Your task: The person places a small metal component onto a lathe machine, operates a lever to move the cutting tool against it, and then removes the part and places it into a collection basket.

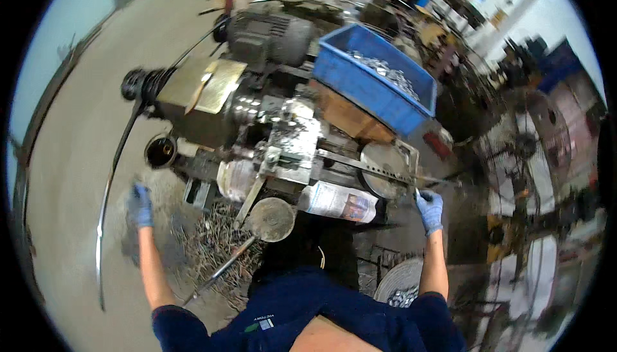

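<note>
Both hands wear blue gloves. My left hand [140, 205] hangs out to the left over the concrete floor, fingers loosely curled, nothing visible in it. My right hand [429, 210] reaches forward on the right and closes around the end of a long flat metal lever [373, 167] that runs from a grimy workshop machine [270, 127]. A round metal pan with a long handle [270, 219] sits just in front of the machine, between my arms.
A blue crate [360, 88] of small metal parts rests on a wooden box at the machine's right. An electric motor [270, 37] sits behind. Metal swarf [212, 243] litters the floor. A basket of small parts [402, 288] stands near my right elbow. A fan [527, 146] is at right.
</note>
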A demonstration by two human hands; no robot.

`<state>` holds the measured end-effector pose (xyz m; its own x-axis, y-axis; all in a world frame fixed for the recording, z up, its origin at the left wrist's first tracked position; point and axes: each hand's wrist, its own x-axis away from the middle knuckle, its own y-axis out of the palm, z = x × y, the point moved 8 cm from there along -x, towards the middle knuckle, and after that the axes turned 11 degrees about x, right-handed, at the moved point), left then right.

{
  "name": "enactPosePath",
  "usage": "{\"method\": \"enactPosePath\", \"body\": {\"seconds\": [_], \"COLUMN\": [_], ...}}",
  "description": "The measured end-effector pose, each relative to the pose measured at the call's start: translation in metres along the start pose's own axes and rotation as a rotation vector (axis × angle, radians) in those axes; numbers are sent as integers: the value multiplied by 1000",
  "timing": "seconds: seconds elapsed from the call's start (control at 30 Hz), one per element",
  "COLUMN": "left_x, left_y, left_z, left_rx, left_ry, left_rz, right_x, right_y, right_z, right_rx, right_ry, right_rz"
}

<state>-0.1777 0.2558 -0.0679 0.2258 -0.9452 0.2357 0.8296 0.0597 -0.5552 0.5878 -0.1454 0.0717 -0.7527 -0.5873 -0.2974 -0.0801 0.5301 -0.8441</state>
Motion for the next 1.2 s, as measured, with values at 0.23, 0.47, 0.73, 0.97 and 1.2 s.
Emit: {"method": "enactPosePath", "body": {"seconds": [0.23, 0.47, 0.73, 0.97, 1.2], "left_x": [13, -24, 50, 191, 277], "left_y": [165, 144, 80, 52, 104], "left_z": [-20, -14, 9, 63, 73], "left_rx": [-685, -990, -576, -270, -431], "left_ry": [401, 474, 377, 322, 257], "left_rz": [-358, -339, -484, -636, -878], "right_x": [21, -13, -98, -129, -85], "right_y": [-18, -12, 38, 61, 42], "right_z": [-3, 34, 77, 132, 157], "right_rx": [157, 151, 753, 879, 831], "right_ry": [-18, 25, -214, 10, 46], "right_rz": [-59, -84, -208, -350, -258]}}
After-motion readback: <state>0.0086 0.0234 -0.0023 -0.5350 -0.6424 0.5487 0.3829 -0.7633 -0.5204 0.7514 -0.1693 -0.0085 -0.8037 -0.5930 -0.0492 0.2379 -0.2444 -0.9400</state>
